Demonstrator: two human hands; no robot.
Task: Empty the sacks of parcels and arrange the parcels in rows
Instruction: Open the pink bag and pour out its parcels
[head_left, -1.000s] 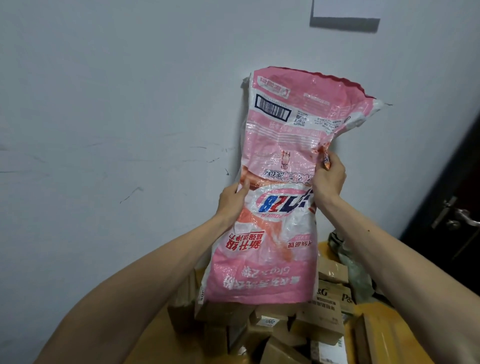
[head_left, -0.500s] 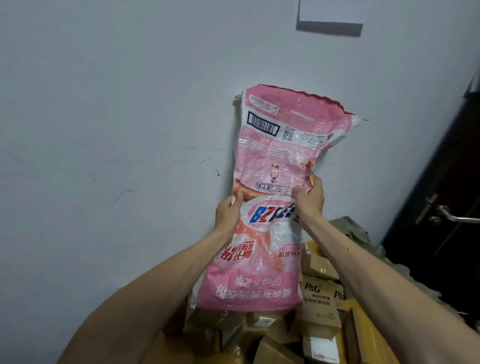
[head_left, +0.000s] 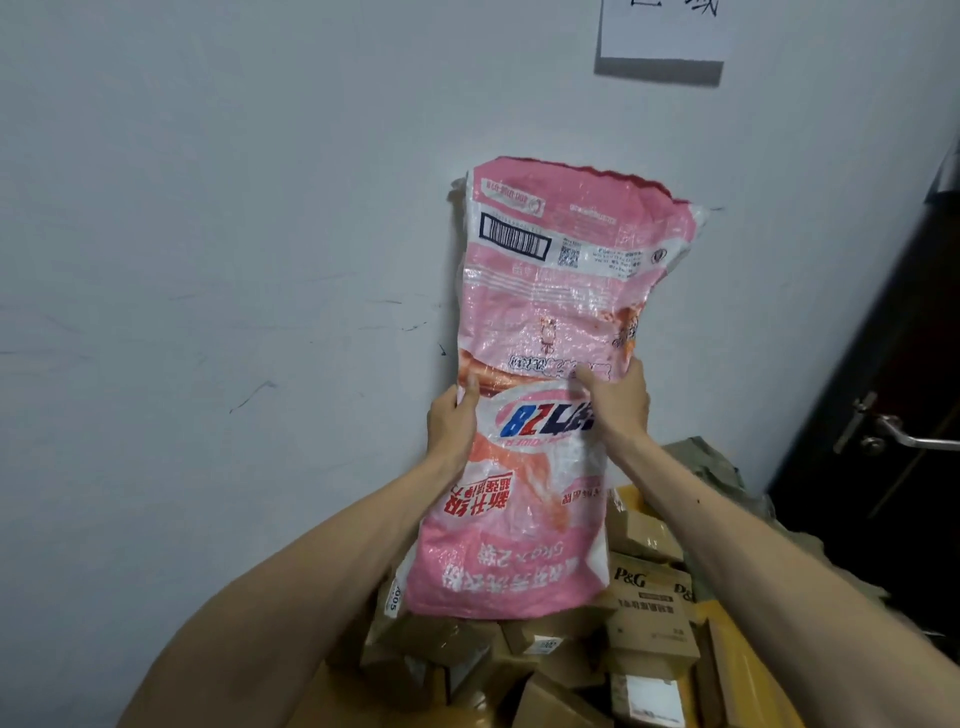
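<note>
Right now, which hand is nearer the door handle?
Right. The right hand grips the pink sack on the side toward the door handle; the left hand grips its far edge.

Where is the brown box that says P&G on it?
In the head view, the brown cardboard P&G box sits low on the right, in the heap of parcels just right of the pink woven sack's bottom edge, under the right forearm.

Pink sack (head_left: 550, 364) with white bands, a black barcode, blue and red letters, orange swirls, brown boxes (head_left: 649, 618) under the sack with black letters and white labels, pale grey wall (head_left: 234, 234), white paper (head_left: 662, 31) above the sack, dark door (head_left: 904, 415) right of the sack with a silver handle (head_left: 901, 436)
</note>
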